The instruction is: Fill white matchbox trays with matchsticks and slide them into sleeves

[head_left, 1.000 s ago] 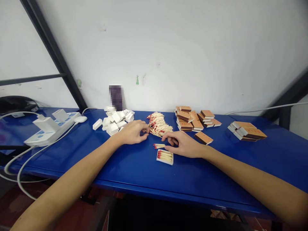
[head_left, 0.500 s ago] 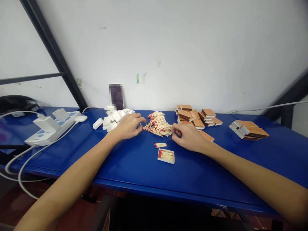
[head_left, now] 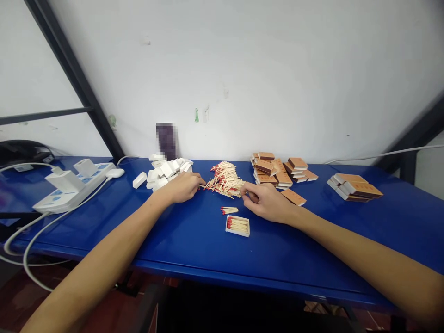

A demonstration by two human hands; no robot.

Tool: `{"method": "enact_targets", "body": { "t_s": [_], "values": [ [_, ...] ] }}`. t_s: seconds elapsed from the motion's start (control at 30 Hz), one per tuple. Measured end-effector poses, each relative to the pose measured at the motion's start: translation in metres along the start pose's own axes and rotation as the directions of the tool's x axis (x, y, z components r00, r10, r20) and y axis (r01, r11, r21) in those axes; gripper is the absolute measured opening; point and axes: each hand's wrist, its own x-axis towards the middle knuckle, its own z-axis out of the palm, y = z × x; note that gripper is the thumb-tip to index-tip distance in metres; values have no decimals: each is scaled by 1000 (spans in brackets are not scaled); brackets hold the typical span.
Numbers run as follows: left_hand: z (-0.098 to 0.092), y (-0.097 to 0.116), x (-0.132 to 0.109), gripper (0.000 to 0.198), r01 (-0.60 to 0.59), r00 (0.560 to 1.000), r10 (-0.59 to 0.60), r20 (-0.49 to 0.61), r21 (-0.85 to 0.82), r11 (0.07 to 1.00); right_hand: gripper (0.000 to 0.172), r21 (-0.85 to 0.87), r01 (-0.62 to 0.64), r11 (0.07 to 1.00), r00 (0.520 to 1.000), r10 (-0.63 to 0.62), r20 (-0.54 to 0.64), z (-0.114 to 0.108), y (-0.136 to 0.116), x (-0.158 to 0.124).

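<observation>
Left hand (head_left: pixel 187 187), right hand (head_left: pixel 266 201) flanking match pile (head_left: pixel 226 179), fingers half-curled, grasp unclear; tray (head_left: pixel 237 233) lying near, likely for reach.

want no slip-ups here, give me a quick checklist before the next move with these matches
1. Open tray face up on the blue table: ok
2. Red heads in the tray toward its left end: ok
3. Small row of matches apart from the tray: ok
4. Match pile neatly aligned: not ok, sticks point various ways
5. Left hand, at the pile's left, gripping a match: cannot tell
6. Right hand, at its right, gripping a match: cannot tell
</observation>
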Motion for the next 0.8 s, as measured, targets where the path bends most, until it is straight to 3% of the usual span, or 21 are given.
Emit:
{"method": "enact_targets", "body": {
  "t_s": [0.47,0.8],
  "values": [
    [-16,10,-2,27,-71,996,76,36,-111,991,7,24,61,998,997,-62,39,3,-3,-1],
    [-23,3,-8,22,59,988,-35,153,-162,985,7,56,62,996,996,-65,55,4,-4,0]
  ]
}}
